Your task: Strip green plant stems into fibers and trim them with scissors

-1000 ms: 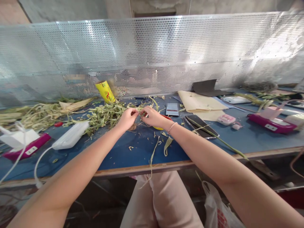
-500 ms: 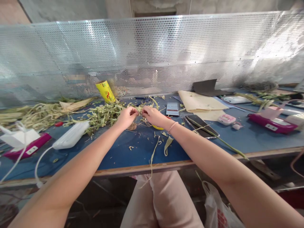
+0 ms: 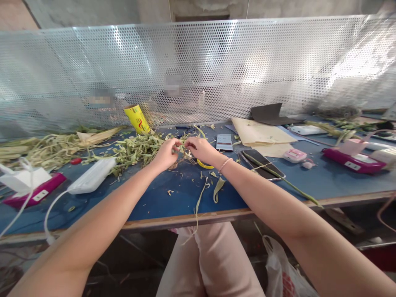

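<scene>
My left hand (image 3: 167, 154) and my right hand (image 3: 199, 149) are close together over the table, with a small gap between their fingertips. The fingers of both are curled in as if pinching; whatever they hold is too small to make out. Pale dried plant bits (image 3: 186, 155) show between and below the fingers. To the left, touching or just behind my left hand, lies a heap of green-yellow plant strips (image 3: 136, 149). Under my right wrist a curved yellow thing (image 3: 205, 166) is partly hidden. A brown roundish thing is mostly covered by my left hand.
A yellow tube (image 3: 137, 119) leans near the perforated metal screen (image 3: 198, 62). Left are a white power bank-like block (image 3: 93, 175) and a purple power strip (image 3: 35, 193). Right are a phone (image 3: 262, 164), a small card-like box (image 3: 224, 142), brown paper (image 3: 260, 134) and a pink case (image 3: 294, 155).
My hands have moved slightly apart, and their fingers have loosened a little. More of the yellow curve shows under my right hand, while the brown roundish thing is more hidden.
</scene>
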Demonstrator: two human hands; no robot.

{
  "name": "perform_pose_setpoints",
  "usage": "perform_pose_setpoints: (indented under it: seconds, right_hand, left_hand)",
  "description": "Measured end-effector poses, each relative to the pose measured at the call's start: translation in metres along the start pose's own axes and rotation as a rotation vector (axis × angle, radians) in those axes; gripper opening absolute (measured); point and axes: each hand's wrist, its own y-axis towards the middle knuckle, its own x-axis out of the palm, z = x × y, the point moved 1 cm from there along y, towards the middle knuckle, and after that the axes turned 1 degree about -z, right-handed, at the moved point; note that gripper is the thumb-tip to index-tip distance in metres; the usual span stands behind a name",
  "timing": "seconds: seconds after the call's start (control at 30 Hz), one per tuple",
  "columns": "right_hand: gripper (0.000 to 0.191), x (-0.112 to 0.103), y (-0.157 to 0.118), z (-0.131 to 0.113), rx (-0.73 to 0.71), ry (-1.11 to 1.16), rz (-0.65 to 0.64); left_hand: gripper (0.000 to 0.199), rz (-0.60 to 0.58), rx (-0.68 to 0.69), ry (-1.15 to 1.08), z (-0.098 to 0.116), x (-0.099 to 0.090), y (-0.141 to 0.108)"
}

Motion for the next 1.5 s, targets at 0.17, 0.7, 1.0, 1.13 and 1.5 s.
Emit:
perform_pose_setpoints:
  seconds: [0.17,0.7,1.0,1.13,1.5]
  right_hand:
    - [0.016,0.000,0.003,0.003,0.075,0.168,0.053]
    - [0.017,-0.003,0.004,0.007,-0.072,0.127,0.089]
    - [0.012,-0.005,0.001,-0.003,-0.124,0.094,0.114]
    - [0.013,-0.006,0.000,-0.006,-0.115,0.086,0.127]
    - [0.017,-0.005,0.000,-0.010,-0.081,0.072,0.131]
  left_hand:
    - [0.027,-0.084,0.119,0.121,0.001,0.002,-0.001]
    - [0.017,0.071,-0.031,-0.382,0.004,0.001,-0.001]
    - [0.013,0.115,0.032,-0.335,0.007,-0.002,-0.003]
    - [0.014,0.100,0.019,-0.326,0.009,-0.001,-0.004]
    - [0.022,0.091,-0.084,-0.470,0.009,0.001,-0.002]
